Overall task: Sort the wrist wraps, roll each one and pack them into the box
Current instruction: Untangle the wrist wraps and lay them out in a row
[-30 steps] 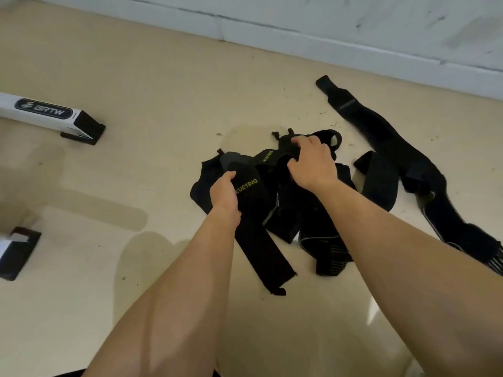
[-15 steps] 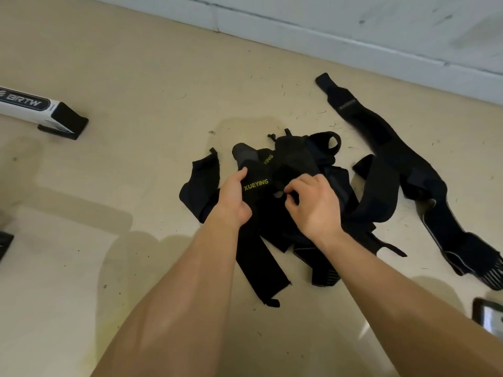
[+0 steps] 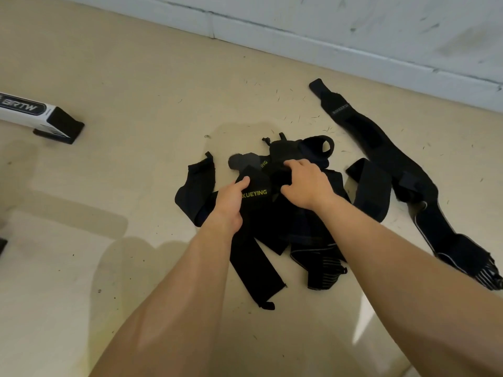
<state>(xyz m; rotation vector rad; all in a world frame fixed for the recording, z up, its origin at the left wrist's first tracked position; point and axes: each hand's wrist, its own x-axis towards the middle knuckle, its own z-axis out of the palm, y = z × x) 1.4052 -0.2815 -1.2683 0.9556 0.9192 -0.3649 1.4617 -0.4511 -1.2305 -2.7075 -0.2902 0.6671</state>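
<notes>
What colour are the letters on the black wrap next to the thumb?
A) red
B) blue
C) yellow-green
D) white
C: the word XUEYING on the black wrist wrap, which the left hand holds with its thumb on top, is printed in yellow-green.

Black wrist wraps (image 3: 272, 229) on a beige floor (image 3: 136, 77), one with yellow-green lettering (image 3: 255, 194), another with thin grey stripes (image 3: 322, 276) at its end. Long wrap (image 3: 381, 159), black with pale edging. White box (image 3: 40, 115) with black end and black label; off-white wall (image 3: 353, 23).
</notes>
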